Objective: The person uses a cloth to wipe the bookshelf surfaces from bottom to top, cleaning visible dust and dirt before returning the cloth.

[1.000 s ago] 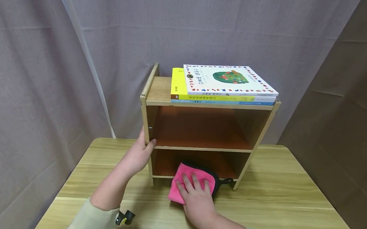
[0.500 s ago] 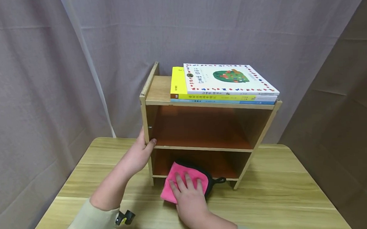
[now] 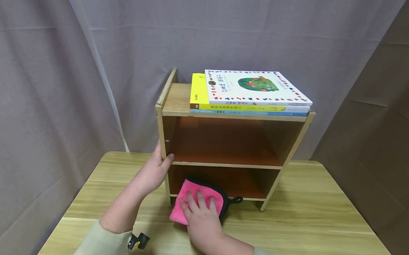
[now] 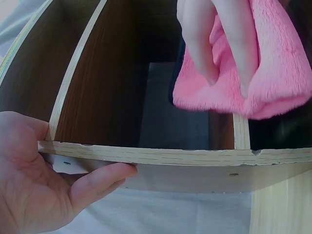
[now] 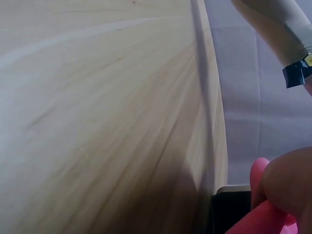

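Observation:
A small wooden bookshelf (image 3: 223, 165) stands on the table. My left hand (image 3: 155, 169) grips its left side panel, the thumb over the front edge and the fingers along the outer face, as the left wrist view (image 4: 34, 175) also shows. My right hand (image 3: 203, 220) holds a pink cloth (image 3: 178, 208) with dark edging and a black loop against the front edge of the lowest shelf board. Its fingers lie spread over the cloth in the head view; the thumb is hidden there. In the right wrist view part of this hand (image 5: 287, 183) shows with pink cloth beside it.
Several books (image 3: 254, 89) lie stacked on top of the bookshelf, a white one uppermost. Wood-grain table (image 3: 318, 214) surface extends on both sides and in front. Grey curtains (image 3: 129, 51) hang behind. A black clip-like device (image 3: 138, 241) sits by the left sleeve.
My right hand has slid left with the pink cloth along the front of the lowest shelf board. The left hand stays in place on the side panel.

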Available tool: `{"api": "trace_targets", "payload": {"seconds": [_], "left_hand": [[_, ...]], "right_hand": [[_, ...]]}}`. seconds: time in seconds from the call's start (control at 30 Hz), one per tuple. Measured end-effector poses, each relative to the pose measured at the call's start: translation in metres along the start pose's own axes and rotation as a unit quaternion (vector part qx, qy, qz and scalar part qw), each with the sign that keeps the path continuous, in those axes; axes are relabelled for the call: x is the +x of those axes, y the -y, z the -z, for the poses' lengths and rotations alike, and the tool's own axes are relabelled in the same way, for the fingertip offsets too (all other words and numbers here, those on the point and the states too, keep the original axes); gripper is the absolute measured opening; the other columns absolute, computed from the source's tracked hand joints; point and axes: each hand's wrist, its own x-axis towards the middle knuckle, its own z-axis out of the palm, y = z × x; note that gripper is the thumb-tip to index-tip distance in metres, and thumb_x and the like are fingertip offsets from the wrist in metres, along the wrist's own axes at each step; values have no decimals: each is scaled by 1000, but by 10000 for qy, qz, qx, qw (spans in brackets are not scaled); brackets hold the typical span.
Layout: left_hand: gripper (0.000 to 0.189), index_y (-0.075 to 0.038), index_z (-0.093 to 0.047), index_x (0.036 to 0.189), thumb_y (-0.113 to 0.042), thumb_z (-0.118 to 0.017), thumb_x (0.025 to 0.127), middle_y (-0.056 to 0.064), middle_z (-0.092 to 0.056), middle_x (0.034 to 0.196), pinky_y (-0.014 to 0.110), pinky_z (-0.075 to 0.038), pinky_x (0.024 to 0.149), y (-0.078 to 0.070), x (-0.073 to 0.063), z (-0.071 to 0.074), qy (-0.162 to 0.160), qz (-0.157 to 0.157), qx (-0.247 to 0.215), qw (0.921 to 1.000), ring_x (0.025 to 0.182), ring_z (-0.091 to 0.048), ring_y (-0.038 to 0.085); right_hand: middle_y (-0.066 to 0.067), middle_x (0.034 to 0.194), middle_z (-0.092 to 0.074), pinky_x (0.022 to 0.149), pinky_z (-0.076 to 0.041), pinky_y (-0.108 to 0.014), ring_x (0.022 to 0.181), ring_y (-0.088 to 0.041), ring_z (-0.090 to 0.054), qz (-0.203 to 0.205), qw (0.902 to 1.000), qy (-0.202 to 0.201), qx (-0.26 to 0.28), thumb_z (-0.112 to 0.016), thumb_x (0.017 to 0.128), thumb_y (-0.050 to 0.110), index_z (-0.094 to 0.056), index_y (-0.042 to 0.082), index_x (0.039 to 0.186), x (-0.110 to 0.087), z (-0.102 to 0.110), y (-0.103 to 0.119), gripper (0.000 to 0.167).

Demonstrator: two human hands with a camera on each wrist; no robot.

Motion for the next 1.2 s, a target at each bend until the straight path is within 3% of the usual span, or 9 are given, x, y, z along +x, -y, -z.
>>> {"api": "trace_targets", "payload": {"seconds": [0.7,1.0,1.2], "left_hand": [[70,-31,3,159,-20,-42,106,11,-20,162,55,-22,116,1,1,0,-31,-41,-90,9999,144,-27,31],[69,-31,3,159,-22,-41,107,11,-21,162,55,-23,116,0,1,1,-3,15,-51,10000,144,-27,31],[68,-30,2,160,-21,-41,107,12,-22,161,56,-23,115,1,1,0,13,-1,-114,9999,144,-28,31]], "right_hand": [[0,153,-38,101,-38,-55,138,-31,-36,350,9993,-107,-53,-66,89,45,-52,32,144,19,1,16,58],[2,147,-48,97,-41,-54,133,-31,-43,387,9915,-1030,690,-73,82,37,-60,33,136,17,0,9,55],[3,144,-51,92,-42,-49,130,-31,-47,402,9826,-1397,1160,-72,83,33,-59,30,136,12,5,11,54]]}}
